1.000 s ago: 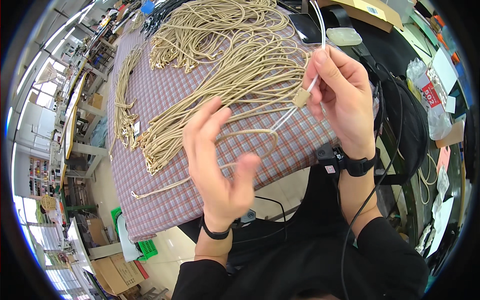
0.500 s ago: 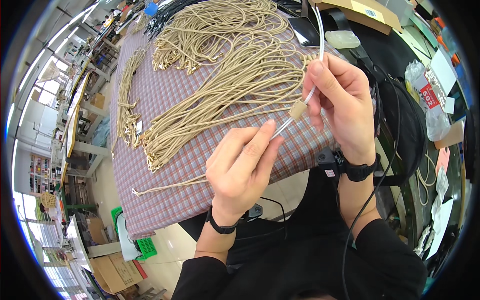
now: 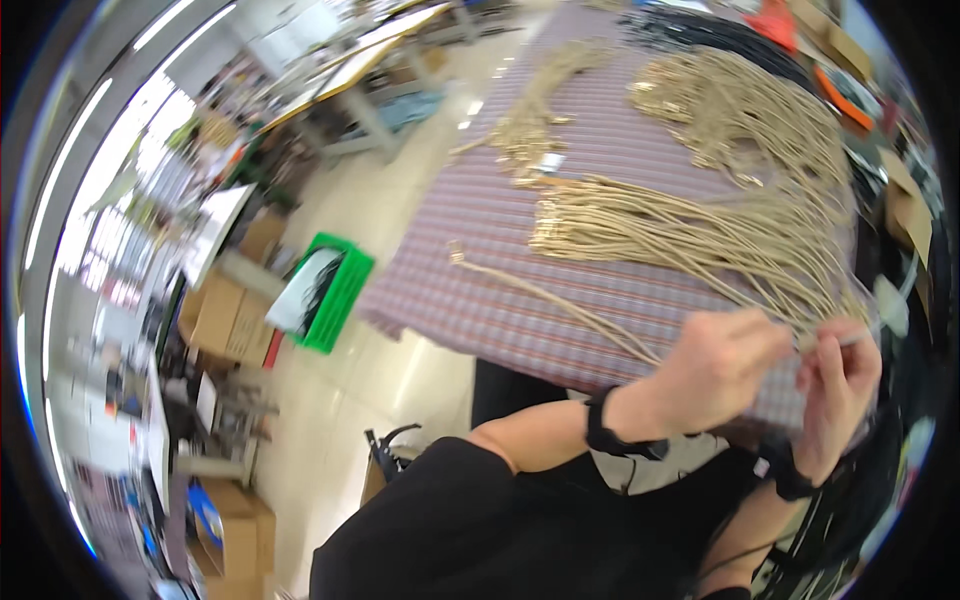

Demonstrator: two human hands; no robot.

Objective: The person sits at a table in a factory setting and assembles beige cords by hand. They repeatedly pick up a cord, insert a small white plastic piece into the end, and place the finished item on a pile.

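My left hand is closed and smeared by motion, low over the front of the table; whatever its fingers hold is hidden. Close on its right, my right hand pinches a short whitish piece of cord, blurred, between thumb and fingers. A tan bit shows between the two hands, too unclear to name. Just beyond them lies a thick bundle of tan cords with gold-coloured metal ends. From beside my left hand, a separate tan cord stretches left across the checked cloth.
More tan cords and a smaller tan bundle lie farther back, with black cords behind. On the floor at left stand a green crate and a cardboard box. Dark material and clutter crowd the right edge.
The view has swung left, so the table and both hands appear farther right. My hands have come closer together, and the white cord with its tan sleeve is no longer plainly visible.
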